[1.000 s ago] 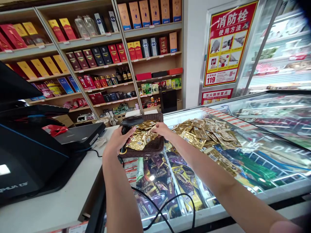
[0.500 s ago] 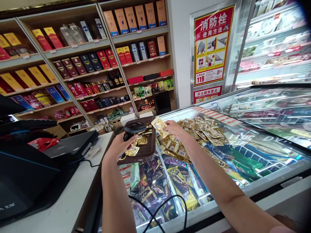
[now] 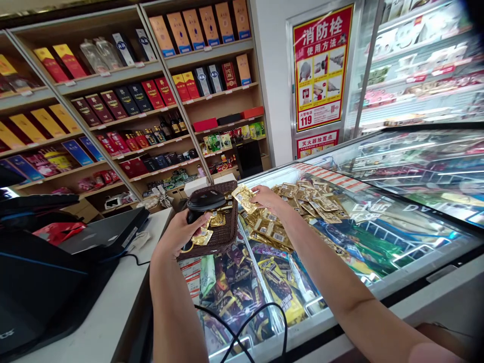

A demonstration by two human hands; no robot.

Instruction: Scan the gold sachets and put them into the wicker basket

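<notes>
My left hand (image 3: 177, 233) is wrapped round the handle of a black barcode scanner (image 3: 206, 200), whose head hangs over a brown woven basket (image 3: 231, 229). Gold packets (image 3: 218, 219) lie inside that basket, partly hidden by the scanner and fingers. Between thumb and fingers, my right hand (image 3: 266, 197) pinches one gold packet (image 3: 244, 197) by its right end, just above the basket's right rim. Beyond and beside that hand, a spread pile of gold packets (image 3: 302, 196) rests on the freezer's glass top.
Wrapped goods show through the glass chest freezer (image 3: 272, 325). A looped black cable (image 3: 260, 307) crosses its near part. On the left, a white counter (image 3: 109, 297) bears a black till screen (image 3: 34, 282). Shelves of boxed bottles (image 3: 117, 103) and a red poster (image 3: 321, 68) stand behind.
The whole view has shifted slightly, so everything sits a little further left. My hands keep the scanner and the gold packet, with almost no movement relative to the basket.
</notes>
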